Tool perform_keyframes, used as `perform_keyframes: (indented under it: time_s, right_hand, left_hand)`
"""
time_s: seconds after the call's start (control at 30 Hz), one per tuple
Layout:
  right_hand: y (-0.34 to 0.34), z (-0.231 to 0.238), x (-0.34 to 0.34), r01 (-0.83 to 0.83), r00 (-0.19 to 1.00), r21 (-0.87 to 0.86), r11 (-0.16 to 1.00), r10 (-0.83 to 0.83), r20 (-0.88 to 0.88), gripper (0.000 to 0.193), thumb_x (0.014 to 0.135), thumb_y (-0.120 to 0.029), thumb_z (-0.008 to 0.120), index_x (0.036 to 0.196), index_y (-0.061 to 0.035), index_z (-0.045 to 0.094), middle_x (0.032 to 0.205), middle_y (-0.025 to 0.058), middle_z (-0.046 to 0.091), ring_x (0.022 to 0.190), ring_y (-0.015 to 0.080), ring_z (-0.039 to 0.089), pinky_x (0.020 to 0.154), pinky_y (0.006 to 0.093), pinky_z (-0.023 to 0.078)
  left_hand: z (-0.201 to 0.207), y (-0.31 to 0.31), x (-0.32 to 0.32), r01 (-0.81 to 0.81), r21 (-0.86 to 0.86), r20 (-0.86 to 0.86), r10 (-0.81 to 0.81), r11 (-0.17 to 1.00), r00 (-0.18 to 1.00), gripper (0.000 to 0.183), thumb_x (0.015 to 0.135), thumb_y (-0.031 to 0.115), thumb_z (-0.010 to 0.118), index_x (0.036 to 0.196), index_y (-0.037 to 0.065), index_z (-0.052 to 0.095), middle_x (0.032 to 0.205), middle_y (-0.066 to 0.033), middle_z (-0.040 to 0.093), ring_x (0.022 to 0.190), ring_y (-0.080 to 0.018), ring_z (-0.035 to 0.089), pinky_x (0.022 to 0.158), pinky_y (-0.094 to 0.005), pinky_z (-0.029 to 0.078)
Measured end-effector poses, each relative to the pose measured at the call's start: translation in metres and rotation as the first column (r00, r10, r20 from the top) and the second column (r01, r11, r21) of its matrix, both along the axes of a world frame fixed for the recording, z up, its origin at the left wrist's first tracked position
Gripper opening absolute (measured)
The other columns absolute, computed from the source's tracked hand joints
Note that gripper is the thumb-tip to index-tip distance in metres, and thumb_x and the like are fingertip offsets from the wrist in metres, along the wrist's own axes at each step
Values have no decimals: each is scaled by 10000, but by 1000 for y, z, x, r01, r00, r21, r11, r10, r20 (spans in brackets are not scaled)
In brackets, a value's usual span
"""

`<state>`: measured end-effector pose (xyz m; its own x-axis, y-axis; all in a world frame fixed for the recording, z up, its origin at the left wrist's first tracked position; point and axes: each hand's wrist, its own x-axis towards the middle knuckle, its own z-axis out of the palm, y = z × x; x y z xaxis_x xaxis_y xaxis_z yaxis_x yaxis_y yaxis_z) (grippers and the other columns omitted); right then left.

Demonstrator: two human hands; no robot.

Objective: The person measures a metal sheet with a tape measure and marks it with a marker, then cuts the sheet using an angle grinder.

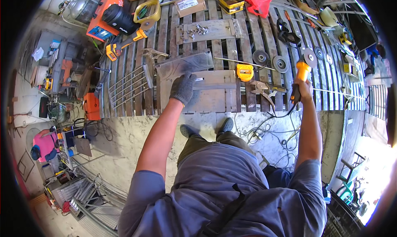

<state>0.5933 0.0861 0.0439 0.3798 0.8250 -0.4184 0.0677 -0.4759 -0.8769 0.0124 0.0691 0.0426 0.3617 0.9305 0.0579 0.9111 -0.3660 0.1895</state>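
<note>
My left hand (183, 88), in a dark grey glove, is over the left part of a flat metal plate (219, 98) at the bench's near edge. Its fingers are curled together, and what they hold, if anything, is hidden. Close to its fingertips is a small bright metal piece (199, 79). Just beyond lies a thin plate with curved line patterns (190, 63). My bare right hand (305, 90) is wrapped round the handle of a yellow angle grinder (303, 71). The grinder stands head up at the right, its disc (310, 57) pointing away from me and its cord trailing down.
A yellow tape measure (245, 72), locking pliers (262, 90) and grinding discs (280, 64) lie between my hands on the slatted bench (252, 107). A metal grille (129, 88) is at left, beside a clamp (155, 53). Cables (269, 131) coil on the floor. A person (44, 144) is far left.
</note>
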Motion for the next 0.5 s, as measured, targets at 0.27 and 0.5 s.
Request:
perform_keyframes:
  time_s: [0.27,0.5]
  right_hand:
    - [-122,109,-101,278,923,374,885,-139,-359,315,970,-220,591,1205,-16,544,953,139,657,777,246,678,719,390,573]
    - [-172,195,-193,429,896,514,743,-274,-351,369,884,-82,727,1173,-14,509,932,129,649,732,257,698,702,393,578]
  left_hand:
    - [85,-60,150,393,-283,733,-67,875,677,660,829,266,834,1382,41,552,1329,-182,585,1195,-367,601,1010,-455,513]
    - [165,-126,229,633,-370,793,-124,680,597,802,760,343,889,1375,27,482,1225,-227,611,1096,-383,660,921,-458,540]
